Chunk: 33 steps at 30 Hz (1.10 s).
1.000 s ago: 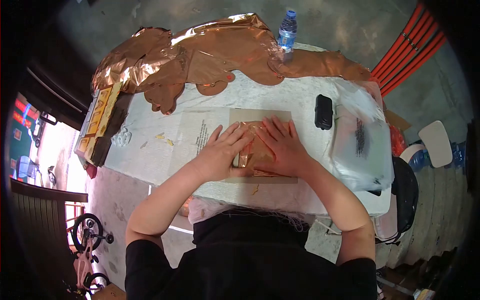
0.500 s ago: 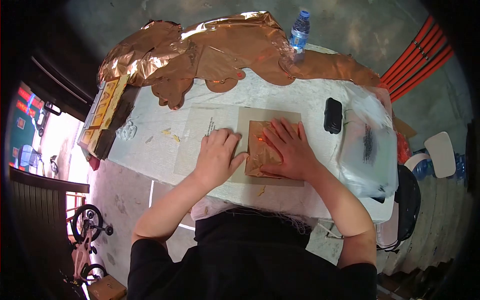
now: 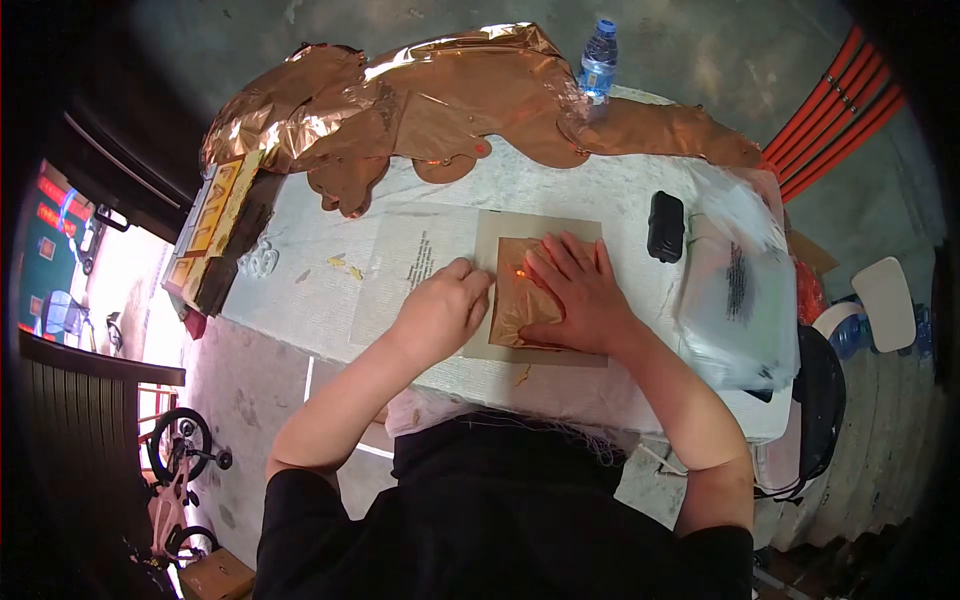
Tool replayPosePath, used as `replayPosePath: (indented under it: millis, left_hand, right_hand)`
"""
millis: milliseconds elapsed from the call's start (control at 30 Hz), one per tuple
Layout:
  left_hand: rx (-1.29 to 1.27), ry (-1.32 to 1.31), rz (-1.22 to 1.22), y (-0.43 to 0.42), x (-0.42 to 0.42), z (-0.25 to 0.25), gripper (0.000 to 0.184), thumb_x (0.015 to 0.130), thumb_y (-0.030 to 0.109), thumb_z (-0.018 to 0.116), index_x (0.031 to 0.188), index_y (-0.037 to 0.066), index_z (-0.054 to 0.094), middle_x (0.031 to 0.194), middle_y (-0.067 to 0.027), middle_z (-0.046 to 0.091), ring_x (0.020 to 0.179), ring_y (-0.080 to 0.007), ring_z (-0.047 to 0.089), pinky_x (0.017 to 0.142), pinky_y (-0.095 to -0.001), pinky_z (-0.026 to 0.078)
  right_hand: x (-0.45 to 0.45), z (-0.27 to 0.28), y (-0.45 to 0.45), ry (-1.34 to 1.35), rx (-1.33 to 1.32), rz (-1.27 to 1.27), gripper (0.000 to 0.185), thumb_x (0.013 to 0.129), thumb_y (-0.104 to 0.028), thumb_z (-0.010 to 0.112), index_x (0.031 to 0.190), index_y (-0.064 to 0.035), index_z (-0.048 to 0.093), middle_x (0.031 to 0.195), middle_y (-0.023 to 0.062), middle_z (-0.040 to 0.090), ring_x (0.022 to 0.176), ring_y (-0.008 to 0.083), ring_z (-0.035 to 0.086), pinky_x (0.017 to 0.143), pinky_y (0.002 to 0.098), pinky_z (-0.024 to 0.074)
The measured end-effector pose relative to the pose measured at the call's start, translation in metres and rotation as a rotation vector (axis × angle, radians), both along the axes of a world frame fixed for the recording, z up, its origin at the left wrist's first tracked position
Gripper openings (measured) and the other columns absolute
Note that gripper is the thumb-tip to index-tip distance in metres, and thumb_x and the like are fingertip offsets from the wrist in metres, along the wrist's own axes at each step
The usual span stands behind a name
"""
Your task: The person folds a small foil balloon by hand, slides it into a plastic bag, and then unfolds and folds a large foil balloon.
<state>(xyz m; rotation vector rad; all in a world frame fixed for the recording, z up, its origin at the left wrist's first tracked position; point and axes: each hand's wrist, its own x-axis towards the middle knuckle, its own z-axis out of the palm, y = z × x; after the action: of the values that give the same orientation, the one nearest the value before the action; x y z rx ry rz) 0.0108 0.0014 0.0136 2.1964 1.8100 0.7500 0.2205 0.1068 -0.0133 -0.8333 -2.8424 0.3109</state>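
Note:
My right hand (image 3: 582, 295) lies flat with fingers spread on a folded copper-coloured foil sheet (image 3: 515, 310). Beneath the foil is a grey-brown cardboard sheet (image 3: 540, 225). My left hand (image 3: 440, 310) has its fingers drawn together at the cardboard's left edge, over a clear plastic bag (image 3: 400, 235) with printed text. Whatever is between those fingertips is hidden.
Large copper foil balloons (image 3: 450, 110) cover the table's far side, by a water bottle (image 3: 599, 62). To the right are a black case (image 3: 665, 228) and a stack of clear plastic bags (image 3: 735, 310). A yellow box (image 3: 210, 225) stands at the left edge.
My left hand has closed from loosely spread fingers into a pinch at the cardboard's edge. The printed text on the bag shows more fully. My right hand stays on the foil.

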Motion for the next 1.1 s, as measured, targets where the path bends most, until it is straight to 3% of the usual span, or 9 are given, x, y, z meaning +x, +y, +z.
replayPosePath:
  millis: [167, 467, 700, 900, 1000, 1067, 1100]
  left_hand:
    - [-0.076, -0.024, 0.107, -0.001, 0.009, 0.012, 0.02, 0.079, 0.011, 0.063, 0.094, 0.001, 0.055, 0.084, -0.0183, 0.058, 0.073, -0.0379, 0.06, 0.065, -0.0438, 0.051]
    - [-0.059, -0.031, 0.127, 0.001, 0.018, 0.006, 0.029, 0.077, 0.008, 0.062, 0.102, 0.002, 0.049, 0.087, -0.0207, 0.06, 0.076, -0.0399, 0.061, 0.065, -0.046, 0.051]
    - [-0.052, 0.008, 0.116, 0.001, 0.022, 0.003, 0.025, 0.079, 0.011, 0.062, 0.1, 0.001, 0.051, 0.086, -0.0208, 0.061, 0.074, -0.0399, 0.061, 0.067, -0.0459, 0.051]
    - [-0.265, -0.179, 0.12, -0.002, -0.001, 0.01, 0.022, 0.081, 0.014, 0.063, 0.098, 0.002, 0.055, 0.087, -0.0184, 0.063, 0.072, -0.0391, 0.062, 0.066, -0.042, 0.051]
    - [-0.402, -0.057, 0.163, -0.003, -0.003, 0.019, 0.022, 0.082, 0.014, 0.063, 0.101, 0.003, 0.057, 0.099, -0.0167, 0.063, 0.085, -0.0364, 0.063, 0.073, -0.0395, 0.05]
    - [-0.129, 0.014, 0.044, -0.003, -0.008, 0.013, 0.031, 0.082, 0.015, 0.065, 0.11, 0.004, 0.057, 0.123, -0.0168, 0.055, 0.112, -0.0343, 0.054, 0.089, -0.0403, 0.046]
    - [-0.126, 0.014, 0.044, -0.001, -0.009, 0.007, 0.031, 0.082, 0.015, 0.065, 0.11, 0.004, 0.057, 0.123, -0.0168, 0.055, 0.112, -0.0343, 0.054, 0.089, -0.0403, 0.046]
  right_hand:
    - [0.0, -0.005, 0.001, 0.016, 0.021, 0.009, 0.097, 0.069, -0.066, 0.066, 0.144, -0.0144, 0.035, 0.152, 0.0148, 0.025, 0.142, 0.0344, 0.017, 0.112, 0.0589, 0.0051]
    - [-0.005, -0.004, -0.002, -0.022, 0.015, 0.029, 0.097, 0.072, -0.069, 0.061, 0.146, -0.0151, 0.029, 0.153, 0.0157, 0.021, 0.142, 0.0368, 0.015, 0.111, 0.0606, 0.0039]
    - [-0.013, -0.002, -0.004, -0.052, 0.025, 0.027, 0.097, 0.073, -0.071, 0.057, 0.146, -0.0144, 0.028, 0.153, 0.0169, 0.019, 0.142, 0.0373, 0.014, 0.11, 0.0615, 0.0048]
    - [-0.013, -0.003, -0.005, -0.05, 0.029, 0.018, 0.097, 0.074, -0.071, 0.056, 0.146, -0.0141, 0.027, 0.153, 0.0174, 0.019, 0.142, 0.0374, 0.014, 0.11, 0.0618, 0.004]
    - [-0.013, -0.003, -0.005, -0.048, 0.039, 0.029, 0.097, 0.074, -0.071, 0.056, 0.146, -0.0137, 0.027, 0.153, 0.0175, 0.019, 0.142, 0.0375, 0.014, 0.11, 0.0619, 0.0037]
    - [-0.014, -0.003, -0.005, -0.038, 0.031, 0.026, 0.097, 0.074, -0.071, 0.057, 0.146, -0.0134, 0.028, 0.153, 0.0176, 0.02, 0.142, 0.0376, 0.014, 0.11, 0.0622, 0.0043]
    - [-0.013, -0.004, -0.004, -0.037, 0.034, 0.026, 0.097, 0.074, -0.071, 0.057, 0.146, -0.0134, 0.028, 0.153, 0.0176, 0.02, 0.142, 0.0376, 0.014, 0.11, 0.0622, 0.0043]
